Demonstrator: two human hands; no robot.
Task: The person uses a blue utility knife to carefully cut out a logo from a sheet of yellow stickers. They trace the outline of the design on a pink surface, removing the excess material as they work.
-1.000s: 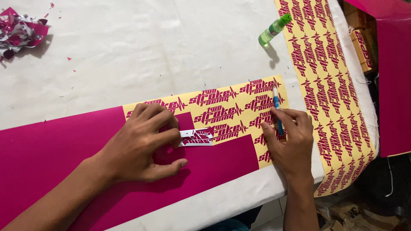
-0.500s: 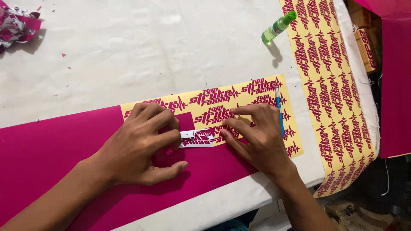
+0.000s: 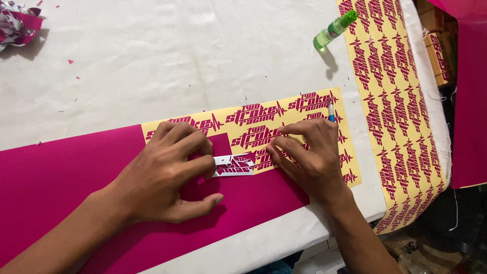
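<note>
The left hand (image 3: 162,175) pinches a peeled vinyl scrap (image 3: 234,165) between its fingers, just beside the right hand (image 3: 307,157), whose fingers press the magenta vinyl sheet (image 3: 56,177) while gripping a blue craft knife (image 3: 331,112).

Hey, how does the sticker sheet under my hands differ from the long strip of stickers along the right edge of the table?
The sheet under the hands is still mostly solid magenta, with yellow backing bared only at its right end; the long strip is yellow with magenta logos all along. The sheet lies flat across the table's near side; the strip runs away from the viewer and droops over the table edge. Both hands rest on the sheet; nothing touches the strip. They share the same colours and repeated logo design.
</note>
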